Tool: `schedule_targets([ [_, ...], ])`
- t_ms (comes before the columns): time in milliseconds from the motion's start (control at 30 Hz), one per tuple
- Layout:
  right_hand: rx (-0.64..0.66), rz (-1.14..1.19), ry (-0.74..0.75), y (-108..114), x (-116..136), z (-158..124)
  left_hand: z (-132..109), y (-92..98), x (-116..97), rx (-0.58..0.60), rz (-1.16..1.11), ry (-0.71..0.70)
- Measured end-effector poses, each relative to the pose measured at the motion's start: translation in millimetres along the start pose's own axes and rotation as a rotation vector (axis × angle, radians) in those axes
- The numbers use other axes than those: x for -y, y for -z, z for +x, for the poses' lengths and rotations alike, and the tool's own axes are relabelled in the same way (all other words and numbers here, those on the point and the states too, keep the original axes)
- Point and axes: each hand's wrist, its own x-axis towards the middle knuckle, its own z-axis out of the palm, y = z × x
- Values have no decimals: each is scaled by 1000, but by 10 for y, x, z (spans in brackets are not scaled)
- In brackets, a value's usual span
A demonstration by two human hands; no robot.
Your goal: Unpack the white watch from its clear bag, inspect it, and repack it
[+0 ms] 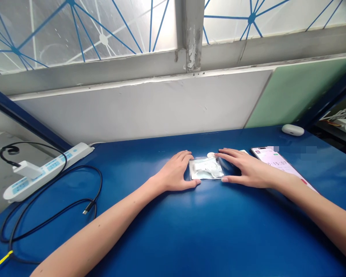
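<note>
So the whole setup sits on a glossy blue table (190, 231) pushed up against a white wall panel (147, 107), with a pale green panel (296, 92) off to the right and a frosted window (103, 30) above, covered in blue web-like lines and letting in lots of daylight. Smack in the middle of the table lies a small clear plastic pouch (205, 168) with something whitish inside, can't tell what. The left hand (175, 173) lies flat and loose at the pouch's left edge, fingers stretched out, thumb along the near edge. The right hand (246, 171) does the same from the right side, spread flat and touching the pouch, nothing clenched. A little white disc (210, 154) sits just behind the pouch. A phone (276, 163) with its screen lit lies just beside the right hand, and a white earbud case (292, 130) is farther back. Over on the left there's a white power strip (50, 167) with 1 charger (27, 169) plugged in and a black cable (75, 207) looping across the table.
</note>
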Motion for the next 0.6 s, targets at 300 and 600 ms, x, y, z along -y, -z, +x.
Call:
schedule_targets([
  [300,-83,-19,121,-8,-2,2,4,16,11,23,-11,27],
  [600,-383,123,128,49,127,33,5,-33,67,-19,-28,-25],
])
